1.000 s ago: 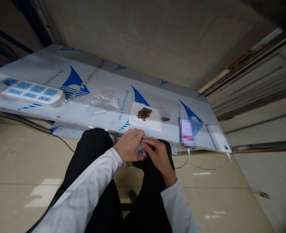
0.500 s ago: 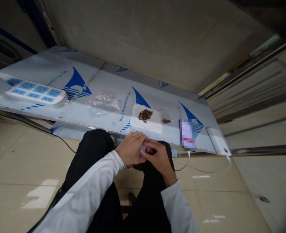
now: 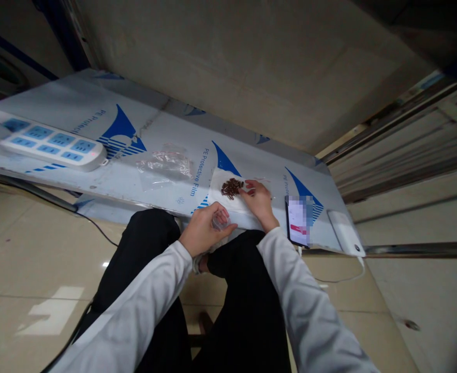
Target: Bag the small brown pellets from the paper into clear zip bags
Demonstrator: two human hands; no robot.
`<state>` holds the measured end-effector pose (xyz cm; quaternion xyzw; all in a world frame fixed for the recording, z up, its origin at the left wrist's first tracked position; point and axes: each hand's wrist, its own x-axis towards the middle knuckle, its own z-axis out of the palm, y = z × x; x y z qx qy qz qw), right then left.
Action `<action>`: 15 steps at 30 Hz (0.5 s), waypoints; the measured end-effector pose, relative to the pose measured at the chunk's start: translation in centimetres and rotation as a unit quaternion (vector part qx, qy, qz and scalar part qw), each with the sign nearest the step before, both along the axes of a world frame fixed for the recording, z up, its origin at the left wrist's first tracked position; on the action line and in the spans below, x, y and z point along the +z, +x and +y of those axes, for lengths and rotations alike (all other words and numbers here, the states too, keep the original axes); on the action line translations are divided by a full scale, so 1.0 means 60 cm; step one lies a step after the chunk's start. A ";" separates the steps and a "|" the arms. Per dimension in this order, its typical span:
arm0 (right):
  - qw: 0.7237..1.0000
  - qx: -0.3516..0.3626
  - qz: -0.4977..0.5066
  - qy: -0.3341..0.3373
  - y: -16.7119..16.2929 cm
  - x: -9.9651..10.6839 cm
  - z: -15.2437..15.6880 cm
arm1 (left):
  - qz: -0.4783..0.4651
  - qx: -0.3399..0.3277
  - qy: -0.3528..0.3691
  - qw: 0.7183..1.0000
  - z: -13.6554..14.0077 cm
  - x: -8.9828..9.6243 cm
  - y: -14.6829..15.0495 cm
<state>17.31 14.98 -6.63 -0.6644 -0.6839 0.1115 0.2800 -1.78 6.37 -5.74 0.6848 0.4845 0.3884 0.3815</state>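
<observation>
My left hand (image 3: 205, 227) is curled around a small clear plastic bag (image 3: 221, 221), above my knees at the table's front edge. The bag's mouth looks rounded and held apart. On a white paper sheet (image 3: 217, 196) lies a pile of small brown capsule-like pieces (image 3: 230, 188). My right hand (image 3: 257, 201) reaches down to the right side of this pile, thumb and forefinger brought together at its edge. Whatever lies between those fingertips is too small to make out. Part of the paper, and the flat bag to its right, are covered by my right hand.
More clear zip bags (image 3: 170, 163) lie flat left of the paper. A white power strip (image 3: 53, 142) rests at the table's left. On the right are a phone (image 3: 298, 220) and a white power bank (image 3: 344, 233) with cables. The table (image 3: 166, 122) has printed protective film.
My hands have parted. The right hand moved up and forward from the bag to the brown pieces, while the left stayed low with the bag. The view shifted slightly.
</observation>
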 end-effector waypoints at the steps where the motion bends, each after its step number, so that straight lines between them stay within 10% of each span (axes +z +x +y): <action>1: 1.000 0.004 -0.024 -0.003 -0.005 -0.007 0.013 | -0.003 0.002 -0.001 1.000 0.001 -0.001 -0.001; 15: 0.998 -0.010 -0.059 -0.029 -0.016 -0.021 0.034 | -0.047 0.014 0.004 0.999 0.011 -0.013 -0.006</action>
